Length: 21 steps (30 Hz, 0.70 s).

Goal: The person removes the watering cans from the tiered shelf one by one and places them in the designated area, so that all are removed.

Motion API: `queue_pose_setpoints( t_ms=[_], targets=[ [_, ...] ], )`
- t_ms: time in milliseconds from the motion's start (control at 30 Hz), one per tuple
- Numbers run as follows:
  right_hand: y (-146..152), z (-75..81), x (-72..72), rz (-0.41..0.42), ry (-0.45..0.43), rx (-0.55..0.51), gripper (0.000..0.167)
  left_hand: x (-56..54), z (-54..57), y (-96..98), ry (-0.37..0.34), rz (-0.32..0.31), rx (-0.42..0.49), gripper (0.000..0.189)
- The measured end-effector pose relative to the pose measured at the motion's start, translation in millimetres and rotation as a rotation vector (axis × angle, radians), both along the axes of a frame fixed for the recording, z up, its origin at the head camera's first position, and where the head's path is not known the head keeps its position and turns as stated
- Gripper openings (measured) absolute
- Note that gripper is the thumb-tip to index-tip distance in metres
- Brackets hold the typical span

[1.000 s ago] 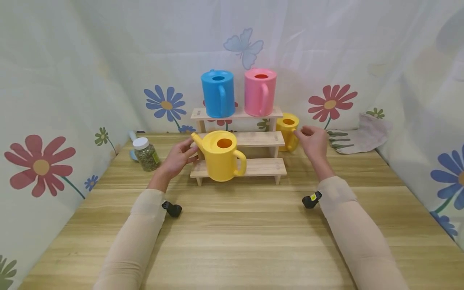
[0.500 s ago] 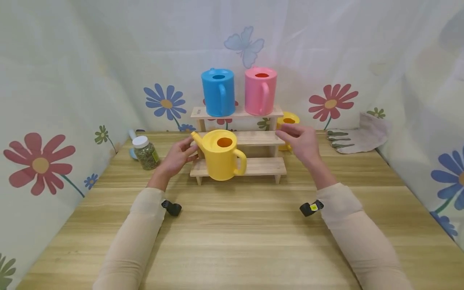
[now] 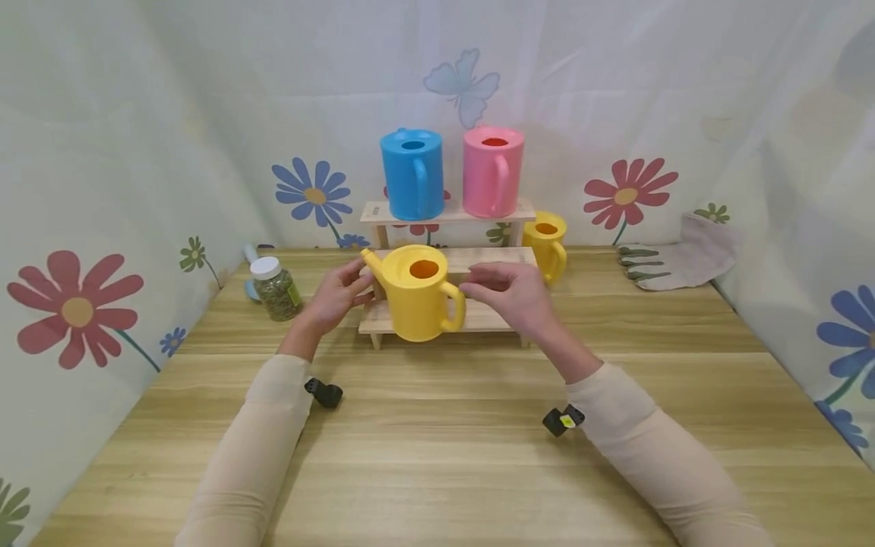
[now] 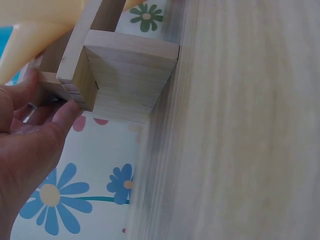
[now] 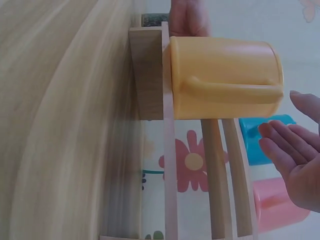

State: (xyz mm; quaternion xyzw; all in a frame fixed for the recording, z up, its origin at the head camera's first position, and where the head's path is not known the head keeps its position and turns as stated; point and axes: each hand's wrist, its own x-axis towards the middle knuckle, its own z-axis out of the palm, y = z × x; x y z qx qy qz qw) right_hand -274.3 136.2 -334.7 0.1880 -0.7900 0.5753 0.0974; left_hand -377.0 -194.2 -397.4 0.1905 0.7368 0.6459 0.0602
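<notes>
A yellow watering can (image 3: 414,304) stands upright on the lowest step of a three-step wooden shelf (image 3: 502,315), spout to the left and handle to the right. My left hand (image 3: 335,296) pinches the left end of the middle step, behind the spout; the left wrist view has the thumb and fingers (image 4: 64,116) about the plank end. Beside the can's handle is my right hand (image 3: 513,296), fingers extended, with a gap between it and the handle (image 5: 235,93) in the right wrist view. It holds nothing.
Blue (image 3: 413,178) and pink (image 3: 491,178) watering cans stand on the top step. Behind the shelf's right end is another yellow watering can (image 3: 544,245). A lidded jar of green bits (image 3: 276,292) stands left, near a light-blue tool (image 3: 251,292). A grey glove (image 3: 690,254) lies back right.
My right hand has moved left, from beside the rear yellow watering can to the front yellow watering can's handle. My left hand and the watering cans have stayed put.
</notes>
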Motion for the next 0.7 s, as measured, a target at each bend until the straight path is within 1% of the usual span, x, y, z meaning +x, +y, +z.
queue_pose_setpoints(
  t_ms=[167, 233, 333, 500, 700],
  targets=[
    [-7.5, -5.0, 1.6, 0.003, -0.023, 0.028, 0.042, -0.4, 0.3, -0.4, 0.003, 0.003, -0.017, 0.056],
    [-10.7, -7.6, 2.0, -0.001, -0.006, 0.046, 0.042, -0.8, 0.3, -0.4, 0.004, 0.003, -0.022, 0.057],
    [-15.9, -11.5, 1.9, -0.002, 0.042, 0.053, 0.040, -1.4, -0.5, -0.3, 0.000, 0.004, -0.018, 0.057],
    [-24.8, -16.2, 1.7, 0.018, 0.101, -0.006, 0.033, -1.7, -2.0, -0.5, -0.004, 0.003, -0.017, 0.057],
    [-30.5, -21.6, 1.5, -0.010, 0.118, -0.040, 0.030, -0.1, -0.5, 0.3, 0.001, 0.006, -0.014, 0.058]
  ],
)
